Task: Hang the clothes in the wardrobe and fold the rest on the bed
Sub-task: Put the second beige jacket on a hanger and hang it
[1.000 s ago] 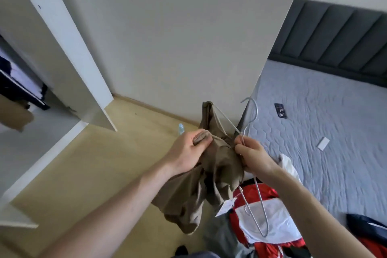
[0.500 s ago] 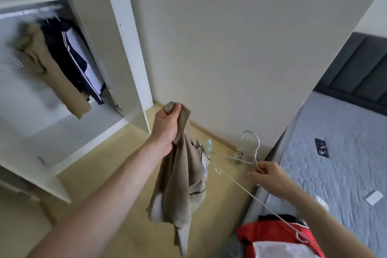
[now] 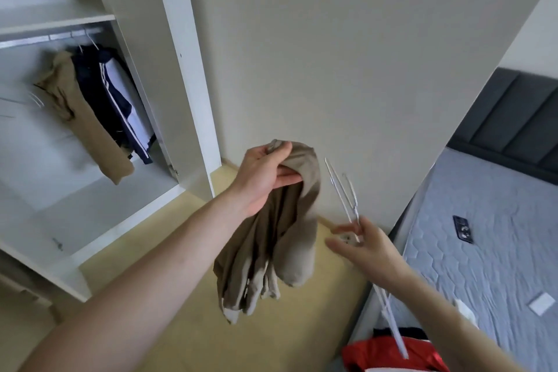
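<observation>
Khaki cloth, a bunched garment (image 3: pixel 271 229), hangs in mid-air over the yellowish floor (image 3: pixel 157 290), in front of the open wardrobe (image 3: pixel 184 75). I cannot tell what kind of garment it is; it is crumpled and its folds hide its shape. My left hand (image 3: pixel 265 178) is the grip on it: fingers and thumb curl round the top of the cloth. Just to the right, apart from the cloth, a thin white wire hanger (image 3: pixel 347 199) stands tilted. My right hand (image 3: pixel 362 246) has it at the lower part, but the fingers are motion-blurred, so I cannot say whether they pinch the wire or lie loose along it. A second stretch of white wire runs down behind that forearm to a red and white garment (image 3: pixel 389 356), cut off by the bottom edge.

Inside the wardrobe a tan garment (image 3: pixel 81 118) and a navy one with white stripes (image 3: pixel 114 106) hang from the rail (image 3: pixel 45 39). On the grey bed (image 3: pixel 495 251) lie a small dark object (image 3: pixel 463 228) and a white card (image 3: pixel 542 303).
</observation>
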The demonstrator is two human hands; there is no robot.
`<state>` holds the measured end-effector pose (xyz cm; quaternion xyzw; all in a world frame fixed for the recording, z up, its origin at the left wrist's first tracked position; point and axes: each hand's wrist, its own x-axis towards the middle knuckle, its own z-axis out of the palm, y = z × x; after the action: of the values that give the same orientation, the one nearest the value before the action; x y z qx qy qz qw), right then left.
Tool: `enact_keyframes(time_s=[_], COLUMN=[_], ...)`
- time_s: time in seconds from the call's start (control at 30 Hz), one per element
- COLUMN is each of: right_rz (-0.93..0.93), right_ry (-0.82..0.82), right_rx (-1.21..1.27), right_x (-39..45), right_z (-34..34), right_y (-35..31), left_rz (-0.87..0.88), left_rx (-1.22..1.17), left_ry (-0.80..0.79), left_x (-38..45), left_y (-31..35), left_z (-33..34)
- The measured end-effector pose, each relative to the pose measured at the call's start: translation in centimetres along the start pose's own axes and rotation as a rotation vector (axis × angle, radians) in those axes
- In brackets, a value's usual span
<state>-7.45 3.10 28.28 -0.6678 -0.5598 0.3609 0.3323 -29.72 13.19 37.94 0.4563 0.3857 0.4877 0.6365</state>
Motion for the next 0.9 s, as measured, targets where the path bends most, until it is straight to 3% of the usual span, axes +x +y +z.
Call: enact_keyframes(time_s=[0.07,0.17,0.23,0.33,0.47,0.6,0.67,0.8,0.9], right_rz=[-0.027,-0.061,-0.093,-0.146,-0.231,-0.302,-0.315,-0.295,-0.296], right_ry=[0.000,0.186,0.310,0.357,0.317,0.207,0.167,0.205,0.267], right_rx=[0.072,0.145,0.155,0.336,0.483,0.441,0.397,0.354,0.291], right_x=[0.4,1.9,3.2,4.4,5.1,5.8,5.6,5.1,4.5], right_z=[1.1,1.9,1.3,-0.9,-4.7,-6.8,-7.8,-10.2,-11.9], right_y=[-2.7,-5.5,-6.3,-6.9,-10.0,-12.7,-13.5,-14.1,-14.0], left_rz=[-0.041,-0.054,-0.024,0.052,0.040,0.031,-0.033,-0.145,-0.087], left_rx=[-0.043,-0.063,-0.022,0.124,0.414,0.717,0.758,0.781,0.818], left_ry=[-0.087,-0.204,-0.252,-0.272,-0.213,-0.222,-0.283,-0.563,-0.547], left_x=[-0.3,-0.5,-0.1,0.9,2.2,2.9,2.9,1.8,0.7], left_y=[0.2,0.9,1.4,1.7,-0.6,-5.8,-8.1,-12.0,-14.2], left_z=[1.5,3.1,3.2,1.8,-0.3,-0.2,0.5,3.3,5.8])
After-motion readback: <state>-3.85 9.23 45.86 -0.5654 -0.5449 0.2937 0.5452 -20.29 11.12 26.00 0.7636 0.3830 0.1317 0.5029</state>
